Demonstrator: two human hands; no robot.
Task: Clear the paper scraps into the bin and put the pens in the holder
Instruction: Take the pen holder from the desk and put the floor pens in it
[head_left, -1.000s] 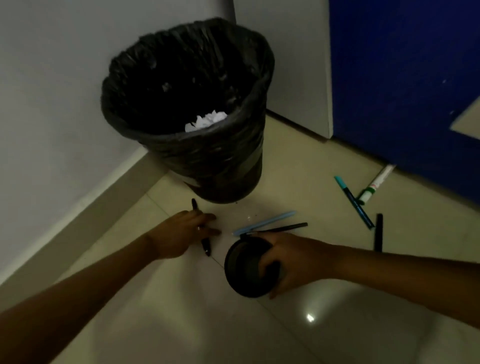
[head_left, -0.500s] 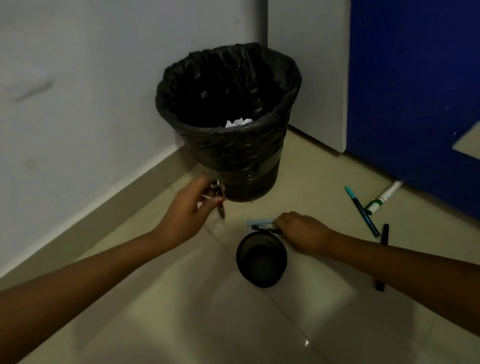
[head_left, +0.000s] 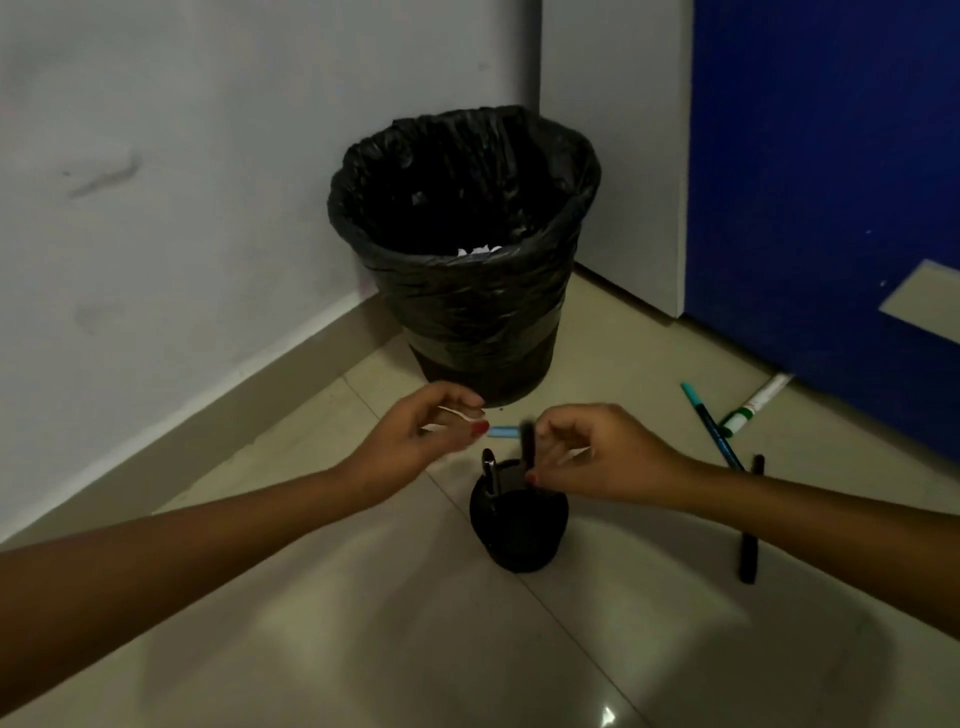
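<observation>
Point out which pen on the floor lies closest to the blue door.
The white marker with the green band, its far end right at the foot of the blue door. The teal pen and black pen lie farther out.

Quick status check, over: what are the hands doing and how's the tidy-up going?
Left hand open beside holder, one pen standing inside. Right hand lowering black pen in. Teal pen, marker, black pen on floor. Scraps in bin.
</observation>
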